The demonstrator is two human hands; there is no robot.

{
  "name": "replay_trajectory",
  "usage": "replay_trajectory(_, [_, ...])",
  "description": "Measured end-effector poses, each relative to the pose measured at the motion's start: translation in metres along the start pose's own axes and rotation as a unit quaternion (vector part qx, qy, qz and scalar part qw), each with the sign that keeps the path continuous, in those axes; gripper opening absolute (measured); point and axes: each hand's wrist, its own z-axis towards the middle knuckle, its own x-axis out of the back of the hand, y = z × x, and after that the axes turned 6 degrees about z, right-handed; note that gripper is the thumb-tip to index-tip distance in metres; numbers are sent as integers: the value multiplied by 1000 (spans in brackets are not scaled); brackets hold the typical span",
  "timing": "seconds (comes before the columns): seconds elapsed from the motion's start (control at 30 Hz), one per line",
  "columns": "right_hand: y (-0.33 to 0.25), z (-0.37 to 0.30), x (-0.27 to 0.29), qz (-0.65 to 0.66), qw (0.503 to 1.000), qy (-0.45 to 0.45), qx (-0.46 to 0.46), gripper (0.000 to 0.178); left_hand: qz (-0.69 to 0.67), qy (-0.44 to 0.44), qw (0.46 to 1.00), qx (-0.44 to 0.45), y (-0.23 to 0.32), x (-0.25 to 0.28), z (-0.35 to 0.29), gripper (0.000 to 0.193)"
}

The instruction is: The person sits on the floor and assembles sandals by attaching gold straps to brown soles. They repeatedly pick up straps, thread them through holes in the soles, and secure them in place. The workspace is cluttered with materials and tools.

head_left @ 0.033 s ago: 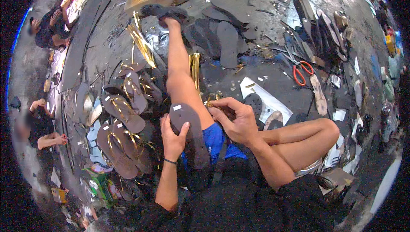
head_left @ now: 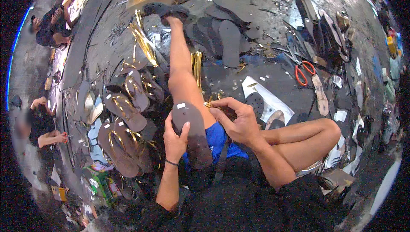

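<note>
Far left: one seated co-worker [head_left: 37, 123], dark clothing, holding a red-handled tool. Next: several brown sandals [head_left: 124, 155] with gold straps, grouped on the floor. Above these: one loose bundle of gold strips [head_left: 146, 44]. Centre: left hand [head_left: 174, 140], clasping one brown sole [head_left: 191, 123] by its left edge, thumb laid across the face; sole held over the lap, rounded end upward, small white label near that end. Beyond the leg: a second gold bundle [head_left: 196, 70]. Right of the sole, just beside it: one thin gold piece [head_left: 207, 104], pinched between thumb and forefinger of the right hand [head_left: 238, 119], whose other fingers were curled. Farther off lay dark soles [head_left: 230, 42], overlapping. Right: one white sheet [head_left: 273, 104]; scissors [head_left: 297, 63], red-handled, blades pointing away; one pale sole-shaped piece [head_left: 319, 95].
</note>
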Motion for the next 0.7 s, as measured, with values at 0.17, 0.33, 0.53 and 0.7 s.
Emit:
replay_trajectory(0.17, [-8, -1, -7, -103, 993, -60, 3, 17, -208, 20, 978, -4, 72, 7, -8, 49])
replay_trajectory(0.33, [-24, 6, -2, -174, 983, -55, 33, 20, -146, 18, 988, -54, 92, 10, -8, 46])
replay_trajectory(0.53, [-32, 2, 12, -240, 966, -91, 30, 22, -156, -11, 985, -77, 83, 5, -10, 44])
replay_trajectory(0.7, [-17, -2, 10, -248, 964, -78, 64, 22, -84, -2, 986, -144, 84, 5, -10, 41])
